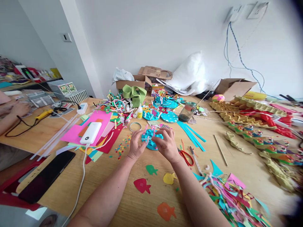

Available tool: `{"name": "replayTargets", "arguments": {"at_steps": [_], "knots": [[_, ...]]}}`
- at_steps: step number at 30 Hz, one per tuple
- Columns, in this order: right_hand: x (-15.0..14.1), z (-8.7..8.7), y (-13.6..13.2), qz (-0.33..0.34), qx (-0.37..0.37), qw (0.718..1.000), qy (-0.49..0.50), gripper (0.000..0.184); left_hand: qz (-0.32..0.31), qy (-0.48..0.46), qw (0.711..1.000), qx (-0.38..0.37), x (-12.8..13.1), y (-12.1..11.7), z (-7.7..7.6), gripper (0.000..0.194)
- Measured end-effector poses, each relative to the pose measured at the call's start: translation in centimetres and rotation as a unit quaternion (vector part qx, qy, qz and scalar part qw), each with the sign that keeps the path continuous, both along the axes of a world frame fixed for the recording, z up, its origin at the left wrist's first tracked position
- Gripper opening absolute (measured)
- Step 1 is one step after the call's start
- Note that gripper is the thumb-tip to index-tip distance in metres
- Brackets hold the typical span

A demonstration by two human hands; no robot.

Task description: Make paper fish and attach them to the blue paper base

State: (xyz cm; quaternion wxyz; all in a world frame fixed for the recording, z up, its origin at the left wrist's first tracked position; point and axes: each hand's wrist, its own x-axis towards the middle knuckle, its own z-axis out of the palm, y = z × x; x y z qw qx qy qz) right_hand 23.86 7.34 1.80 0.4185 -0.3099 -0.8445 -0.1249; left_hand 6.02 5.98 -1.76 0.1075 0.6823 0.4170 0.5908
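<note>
My left hand [137,145] is closed in a pinch over the left side of a round blue paper craft [155,145], with a small pale piece at its thumb tip. From the other side my right hand [167,144] also pinches, its thumb and forefinger close together over the craft. What its fingertips hold is too small to make out. Pink twisted strips [153,128] stand up from the craft's bumpy blue top. Nearer me lie paper fish: green [151,170], red [142,185], yellow [169,178] and orange [166,211].
A roll of tape [135,126] and a glue bottle [139,112] stand behind my left hand. Orange scissors [187,157] and a pen-like tool [196,160] lie right. Paper scraps [234,195] pile front right. A white power bank [91,133] and black phone [47,176] are left.
</note>
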Motion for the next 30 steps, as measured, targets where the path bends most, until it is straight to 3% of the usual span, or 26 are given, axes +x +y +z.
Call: {"name": "replayTargets", "arguments": {"at_steps": [17,30], "knots": [[0.18,-0.31,-0.12,0.008,-0.002,1.000,-0.023,0.013,-0.015,-0.013,0.999,-0.045,0.18,0.76,-0.70,0.027],[-0.17,-0.17,0.14,-0.031,-0.086,0.996,0.019,0.010,-0.078,-0.094,0.982,-0.147,0.16,0.98,-0.31,0.019]]}}
